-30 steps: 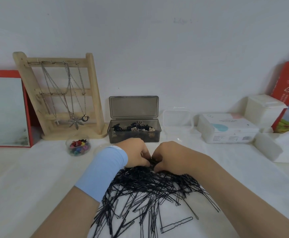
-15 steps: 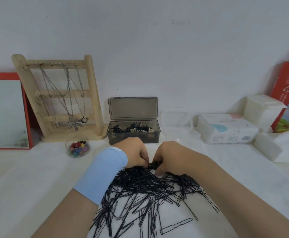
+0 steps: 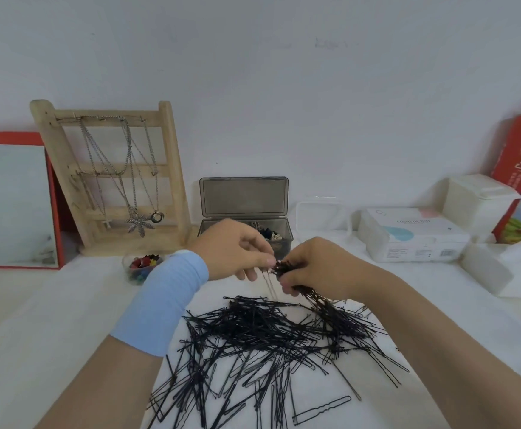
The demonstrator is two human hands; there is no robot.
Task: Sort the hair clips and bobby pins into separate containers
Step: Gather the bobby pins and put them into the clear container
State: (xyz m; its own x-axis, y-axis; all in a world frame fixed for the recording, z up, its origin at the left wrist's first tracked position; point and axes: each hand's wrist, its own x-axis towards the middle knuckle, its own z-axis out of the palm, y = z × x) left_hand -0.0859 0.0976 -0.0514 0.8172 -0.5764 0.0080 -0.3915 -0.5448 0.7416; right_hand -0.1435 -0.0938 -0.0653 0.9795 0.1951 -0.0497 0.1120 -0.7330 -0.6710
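My right hand (image 3: 318, 267) is curled round a bundle (image 3: 324, 308) of black bobby pins, raised off the desk (image 3: 51, 320). The bundle's long axis slants: its gathered ends point up and left toward my other hand, and its free ends trail down and right, into the pile. My left hand (image 3: 234, 249) meets it from the left, thumb and forefinger pinched together at the bundle's upper end, the other fingers loosely bent beneath. From that pinch the hanging pins (image 3: 268, 283) drop almost straight down; I cannot tell how many there are. Both forearms reach in from the near edge, converging, and the left one wears a pale blue cuff (image 3: 166, 305).

The pile (image 3: 262, 335) lies on the desk just below and nearer than the hands, its pins crossing in all directions. One bigger wavy pin (image 3: 321, 410) lies apart at its near edge, lengthwise left to right.

Right behind the hands stands a grey box (image 3: 284, 244), lid up, with hair clips inside. A clear tub (image 3: 324, 218) stands right of that. A small clear bowl (image 3: 129, 275) of coloured clips sits just left of my left wrist.
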